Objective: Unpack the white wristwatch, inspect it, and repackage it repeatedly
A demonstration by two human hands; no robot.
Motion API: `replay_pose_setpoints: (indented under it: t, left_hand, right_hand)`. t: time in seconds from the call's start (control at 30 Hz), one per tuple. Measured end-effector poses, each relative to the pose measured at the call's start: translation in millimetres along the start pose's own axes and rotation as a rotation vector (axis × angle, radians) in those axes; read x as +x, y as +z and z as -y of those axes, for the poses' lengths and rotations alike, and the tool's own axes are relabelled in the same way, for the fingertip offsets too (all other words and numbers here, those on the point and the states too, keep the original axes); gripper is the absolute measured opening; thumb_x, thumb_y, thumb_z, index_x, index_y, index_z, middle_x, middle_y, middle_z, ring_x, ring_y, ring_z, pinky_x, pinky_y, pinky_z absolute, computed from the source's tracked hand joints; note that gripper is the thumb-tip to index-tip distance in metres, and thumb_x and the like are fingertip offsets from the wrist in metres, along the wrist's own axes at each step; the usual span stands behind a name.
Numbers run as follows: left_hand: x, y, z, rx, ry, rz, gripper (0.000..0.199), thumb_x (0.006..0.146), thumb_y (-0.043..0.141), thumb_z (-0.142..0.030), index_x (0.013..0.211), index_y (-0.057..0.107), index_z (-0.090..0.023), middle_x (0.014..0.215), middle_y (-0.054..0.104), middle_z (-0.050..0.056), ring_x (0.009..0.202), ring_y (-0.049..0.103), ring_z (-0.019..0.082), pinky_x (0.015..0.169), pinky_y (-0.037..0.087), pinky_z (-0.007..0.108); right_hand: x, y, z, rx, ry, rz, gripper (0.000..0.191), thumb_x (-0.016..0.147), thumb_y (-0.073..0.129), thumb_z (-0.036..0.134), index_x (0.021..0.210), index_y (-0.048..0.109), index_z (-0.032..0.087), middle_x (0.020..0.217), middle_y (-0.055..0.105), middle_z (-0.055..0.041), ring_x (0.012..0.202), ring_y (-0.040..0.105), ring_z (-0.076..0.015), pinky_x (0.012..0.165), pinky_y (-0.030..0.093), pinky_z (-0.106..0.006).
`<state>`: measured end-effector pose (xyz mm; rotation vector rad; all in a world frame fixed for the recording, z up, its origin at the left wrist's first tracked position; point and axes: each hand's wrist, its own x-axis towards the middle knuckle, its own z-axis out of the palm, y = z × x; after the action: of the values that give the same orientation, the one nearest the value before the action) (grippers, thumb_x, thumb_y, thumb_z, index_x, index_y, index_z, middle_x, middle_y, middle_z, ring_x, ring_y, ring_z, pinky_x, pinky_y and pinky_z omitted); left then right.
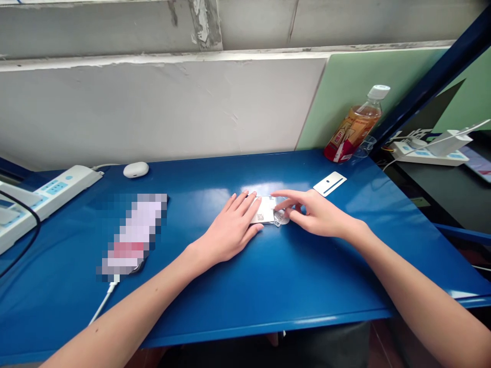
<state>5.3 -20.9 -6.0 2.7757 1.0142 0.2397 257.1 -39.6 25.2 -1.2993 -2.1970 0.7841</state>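
Note:
On the blue table [245,286] lies a small white card or packet [266,210] with a printed square code. My left hand [236,227] rests flat over its left part, fingers spread. Crumpled clear plastic [279,217] sticks out at the packet's right end. My right hand [312,212] is at that plastic, index finger stretched out and the other fingers bent. Whether it pinches the plastic is too small to tell. A white card with a dark slot [330,184] lies beyond my right hand, apart from it.
A phone [138,230] with a white cable lies left. Behind it are a white earphone case [136,169] and a power strip [57,189]. A drink bottle [355,128] stands at the back right by a blue post [433,76]. Another power strip [429,153] is farther right.

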Motion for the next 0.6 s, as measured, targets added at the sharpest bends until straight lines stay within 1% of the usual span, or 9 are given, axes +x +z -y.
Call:
replay_pose_setpoints:
  t: [0.07,0.13,0.2,0.27,0.33,0.47,0.6]
  left_hand:
    - [-0.2,-1.8,-1.9,0.020,0.000,0.023,0.064,0.105,0.031,-0.051,0.155,0.029,-0.012,0.163,0.027,0.017,0.153,0.018,0.032,0.122,0.020,0.054]
    - [-0.1,-2.9,-3.1,0.031,-0.003,0.036,0.066,0.105,0.030,-0.052,0.156,0.028,-0.010,0.163,0.025,0.018,0.153,0.018,0.033,0.122,0.020,0.054]
    - [0.0,-3.1,-3.4,0.039,-0.003,0.041,0.066,0.105,0.029,-0.052,0.156,0.028,-0.010,0.163,0.025,0.018,0.153,0.017,0.033,0.122,0.020,0.054]
    - [-0.1,-2.7,-3.2,0.045,0.003,0.039,0.066,0.105,0.030,-0.052,0.156,0.028,-0.009,0.163,0.025,0.018,0.153,0.017,0.032,0.122,0.019,0.054]
    - [-0.2,-2.2,-2.9,0.044,0.007,0.031,0.066,0.105,0.031,-0.052,0.156,0.028,-0.009,0.163,0.026,0.018,0.153,0.017,0.032,0.123,0.018,0.053]
    - [-0.2,-1.6,-2.5,0.021,0.002,0.019,0.066,0.104,0.033,-0.051,0.155,0.028,-0.010,0.163,0.027,0.018,0.153,0.019,0.032,0.122,0.020,0.053]
    - [-0.3,-0.8,-1.9,-0.010,0.000,-0.003,0.064,0.104,0.037,-0.050,0.155,0.030,-0.013,0.162,0.028,0.017,0.152,0.021,0.032,0.122,0.020,0.054]
  right_hand:
    - [-0.2,-4.3,-5.5,-0.106,-0.009,-0.104,0.045,0.083,0.050,0.013,0.124,0.065,0.018,0.096,0.080,-0.0038,0.062,0.066,-0.0144,0.061,0.048,-0.026]
    - [-0.4,-7.4,-11.0,-0.264,-0.014,-0.210,0.040,0.084,0.050,0.014,0.118,0.069,0.018,0.094,0.080,-0.0049,0.066,0.068,-0.0173,0.064,0.049,-0.029]
    - [-0.5,-7.8,-14.7,-0.399,-0.017,-0.253,0.036,0.084,0.050,0.014,0.113,0.071,0.018,0.091,0.080,-0.0053,0.068,0.070,-0.0200,0.065,0.050,-0.031]
    - [-0.4,-5.4,-15.5,-0.447,-0.026,-0.236,0.032,0.086,0.050,0.015,0.108,0.072,0.019,0.089,0.080,-0.0047,0.068,0.072,-0.0212,0.065,0.050,-0.032]
    - [-0.3,-1.1,-13.5,-0.406,-0.051,-0.209,0.031,0.087,0.050,0.016,0.109,0.071,0.020,0.089,0.080,-0.0040,0.071,0.073,-0.0209,0.067,0.051,-0.031]
    - [0.1,6.4,-6.8,-0.267,-0.125,-0.174,0.032,0.091,0.050,0.016,0.117,0.068,0.018,0.101,0.079,-0.0059,0.086,0.074,-0.0206,0.076,0.054,-0.030]
    - [0.4,7.7,-4.2,-0.224,-0.183,-0.113,0.027,0.094,0.053,0.023,0.115,0.070,0.017,0.109,0.076,-0.0092,0.096,0.072,-0.0227,0.085,0.055,-0.033]
